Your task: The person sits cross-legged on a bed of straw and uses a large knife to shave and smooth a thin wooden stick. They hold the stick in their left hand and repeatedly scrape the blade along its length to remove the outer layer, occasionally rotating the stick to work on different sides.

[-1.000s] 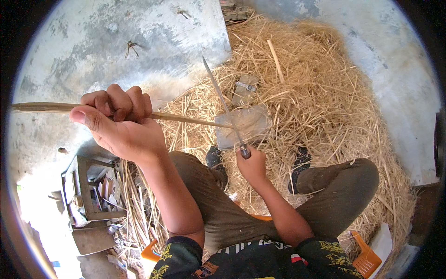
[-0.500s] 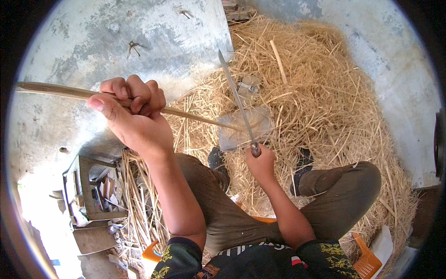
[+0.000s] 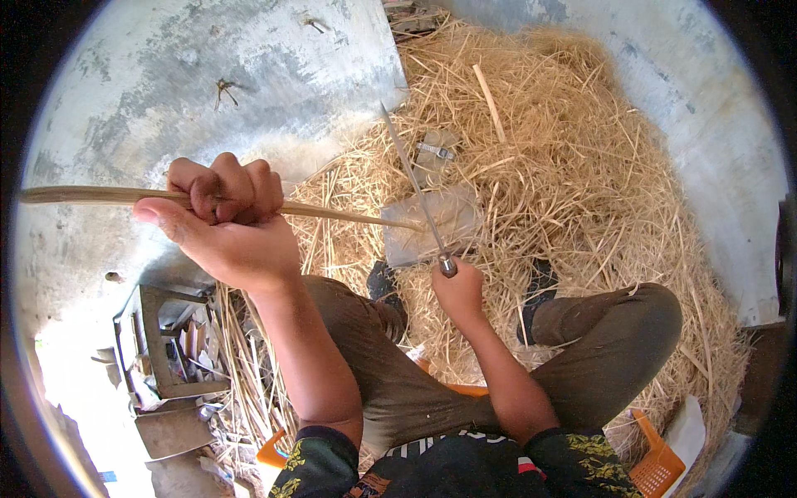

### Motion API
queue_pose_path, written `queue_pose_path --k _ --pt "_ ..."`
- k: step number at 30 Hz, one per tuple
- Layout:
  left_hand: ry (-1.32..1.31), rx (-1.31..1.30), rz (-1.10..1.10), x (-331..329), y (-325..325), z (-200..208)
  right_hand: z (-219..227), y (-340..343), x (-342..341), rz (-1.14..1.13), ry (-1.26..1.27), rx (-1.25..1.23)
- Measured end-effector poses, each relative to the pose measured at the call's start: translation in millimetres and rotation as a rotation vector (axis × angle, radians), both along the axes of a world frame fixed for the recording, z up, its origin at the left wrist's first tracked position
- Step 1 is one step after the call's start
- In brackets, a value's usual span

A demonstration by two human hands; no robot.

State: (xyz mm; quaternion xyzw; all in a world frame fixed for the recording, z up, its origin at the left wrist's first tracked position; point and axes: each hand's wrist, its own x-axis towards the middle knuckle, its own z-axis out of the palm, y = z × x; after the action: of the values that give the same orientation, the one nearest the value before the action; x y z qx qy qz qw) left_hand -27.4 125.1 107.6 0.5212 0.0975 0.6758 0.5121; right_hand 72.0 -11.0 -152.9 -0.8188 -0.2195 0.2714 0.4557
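My left hand, raised at the left, is closed around a long pale wooden stick that looks like split bamboo. The stick runs from the far left rim to a grey block between my feet, its thin end lying above the block's top. My right hand grips a long narrow-bladed knife by its dark handle. The blade points up and left and crosses close to the stick's thin end. Whether blade and stick touch I cannot tell.
Loose straw-like shavings heap around the block and my feet. A strapped metal-buckled piece lies beyond the block. Grey walls stand ahead and at the right. On the left are a framed box of scraps and a bundle of sticks.
The stick's left end has dropped, so it lies nearer level, and my left hand has shifted slightly left and down. The knife and my right hand have moved a little left and down.
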Motion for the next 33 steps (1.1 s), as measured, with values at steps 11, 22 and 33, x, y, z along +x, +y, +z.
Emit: queue_pose_path --k 11,22,33 --pt "0.016 -0.009 -0.002 -5 4 -1 -69 -18 -6 -0.055 0.064 -0.297" --pt "-0.004 -0.004 0.003 1 0 1 -74 -15 -12 0.129 0.007 -0.268" --pt "-0.04 -0.02 -0.185 -9 6 -1 -2 7 -18 0.197 0.072 0.035"
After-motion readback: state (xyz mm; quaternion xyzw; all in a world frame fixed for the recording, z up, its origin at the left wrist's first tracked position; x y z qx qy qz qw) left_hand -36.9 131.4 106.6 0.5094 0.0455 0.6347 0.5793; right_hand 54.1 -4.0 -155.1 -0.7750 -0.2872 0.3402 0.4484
